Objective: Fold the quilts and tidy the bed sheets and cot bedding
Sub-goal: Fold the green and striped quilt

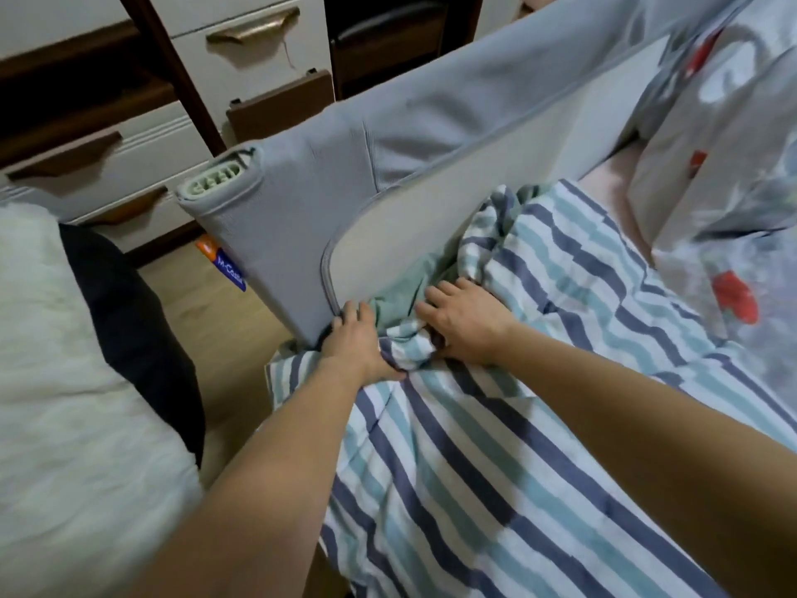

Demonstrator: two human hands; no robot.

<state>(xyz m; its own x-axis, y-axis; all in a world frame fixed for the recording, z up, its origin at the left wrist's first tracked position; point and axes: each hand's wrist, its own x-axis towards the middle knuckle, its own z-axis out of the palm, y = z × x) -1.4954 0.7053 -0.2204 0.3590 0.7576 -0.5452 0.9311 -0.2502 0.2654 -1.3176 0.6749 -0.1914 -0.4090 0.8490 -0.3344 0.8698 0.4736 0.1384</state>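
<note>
Frame center: left hand [360, 345] pinching bunched striped quilt [496, 425] at cot rail [310, 235]; right hand [463, 319] fingers relaxed, pressing green sheet [403, 291] inside the cot.

The bed [612, 183] shows pink near its gray side rail [431, 123]. A striped quilt [496, 446] lies on it, with a flowery quilt [733, 209] beside.
</note>
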